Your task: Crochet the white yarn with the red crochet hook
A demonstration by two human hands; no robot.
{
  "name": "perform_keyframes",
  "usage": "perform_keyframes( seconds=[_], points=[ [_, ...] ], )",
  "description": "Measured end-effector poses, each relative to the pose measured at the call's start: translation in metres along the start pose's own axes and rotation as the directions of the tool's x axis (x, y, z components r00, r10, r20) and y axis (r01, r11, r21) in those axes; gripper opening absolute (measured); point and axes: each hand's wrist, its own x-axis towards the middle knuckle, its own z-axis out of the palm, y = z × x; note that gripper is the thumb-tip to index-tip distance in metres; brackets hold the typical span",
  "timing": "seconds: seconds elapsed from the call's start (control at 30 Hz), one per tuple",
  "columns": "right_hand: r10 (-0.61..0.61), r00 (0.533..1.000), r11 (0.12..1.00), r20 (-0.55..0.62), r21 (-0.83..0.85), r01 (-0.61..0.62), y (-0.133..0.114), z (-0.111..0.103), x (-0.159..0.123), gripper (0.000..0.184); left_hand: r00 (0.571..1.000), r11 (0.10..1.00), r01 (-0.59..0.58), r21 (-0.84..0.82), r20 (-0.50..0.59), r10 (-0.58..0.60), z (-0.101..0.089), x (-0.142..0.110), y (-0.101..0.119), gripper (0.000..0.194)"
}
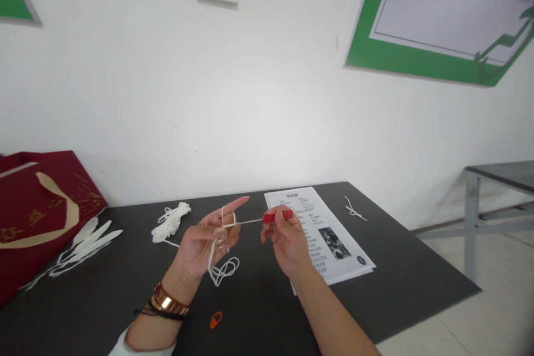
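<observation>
My left hand (pixel 208 239) pinches white yarn (pixel 212 261) between thumb and finger, with a strand looped round its raised index finger. A loose tail of the yarn curls below the palm. In my right hand (pixel 287 236) is a crochet hook (pixel 277 216) with a red handle, its thin metal shaft reaching left to the yarn at my left fingertips. The hook's tip is hidden among the fingers and yarn. From the left hand a strand runs towards a white yarn bundle (pixel 172 222) on the black table (pixel 258 306).
Printed sheets (pixel 342 239) lie under and beyond my right hand. An orange stitch marker (pixel 216 320) is near the front. White leaf-shaped pieces (pixel 92 239) lie beside a dark red bag (pixel 45 200) at left. A short knotted white string (pixel 354 211) rests at right.
</observation>
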Motion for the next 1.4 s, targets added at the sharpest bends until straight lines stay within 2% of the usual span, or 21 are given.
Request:
perform_keyframes(
  seconds=[0.1,0.2,0.4,0.63,0.93,1.2,1.4],
  points=[
    [0.063,0.998,0.997,-0.017,0.041,-0.062,0.002,0.0,0.001,0.016,0.999,0.998,-0.04,0.051,-0.019,0.041,-0.001,0.002,-0.001,0.074],
    [0.149,0.988,0.984,-0.031,0.101,-0.145,0.006,0.0,0.001,0.016,0.998,0.982,-0.037,0.185,-0.046,0.046,-0.001,0.005,-0.005,0.07],
    [0.247,0.968,0.958,-0.052,0.159,-0.237,0.014,-0.001,0.001,0.02,0.996,0.9,-0.049,0.434,-0.047,0.076,0.003,0.005,-0.013,0.081],
    [0.226,0.966,0.97,-0.126,0.123,-0.211,0.015,-0.001,0.002,0.023,0.994,0.847,-0.048,0.529,-0.058,0.092,0.008,0.004,-0.016,0.087],
    [0.229,0.969,0.972,-0.095,0.074,-0.222,0.013,-0.002,0.002,0.018,0.997,0.862,-0.02,0.506,-0.054,0.055,0.01,0.003,-0.014,0.102],
    [0.222,0.97,0.973,-0.1,0.079,-0.215,0.014,-0.002,0.002,0.018,0.997,0.82,0.011,0.572,-0.072,0.037,0.011,0.003,-0.014,0.101],
    [0.201,0.972,0.98,-0.122,0.036,-0.198,0.013,-0.002,0.003,0.016,0.978,0.727,-0.062,0.684,-0.103,0.181,0.01,0.006,-0.016,0.085]
  ],
)
